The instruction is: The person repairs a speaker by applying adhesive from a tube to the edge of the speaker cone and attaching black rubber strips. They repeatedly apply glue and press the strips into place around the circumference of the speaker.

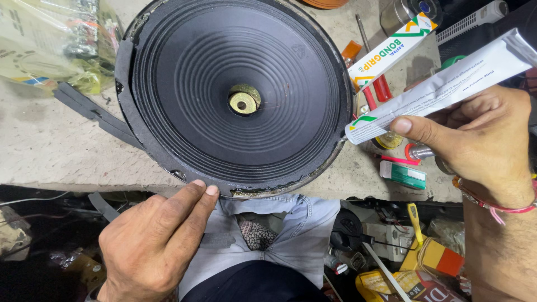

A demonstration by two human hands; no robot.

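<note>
while the left hand [154, 243] presses its fingertips on the near rim of the speaker [235, 95], nothing is gripped in it. the right hand [481, 140] pinches a white glue tube [442, 86], its nozzle end at the speaker's right edge. the speaker lies cone up on the worktop [50, 151] (a glue box [391, 50] sits just beyond the tube), a black gasket strip [92, 112] trailing off its left side.

Matt black paper speaker cone [196, 84], glossy foil glue tube [442, 86]
</note>
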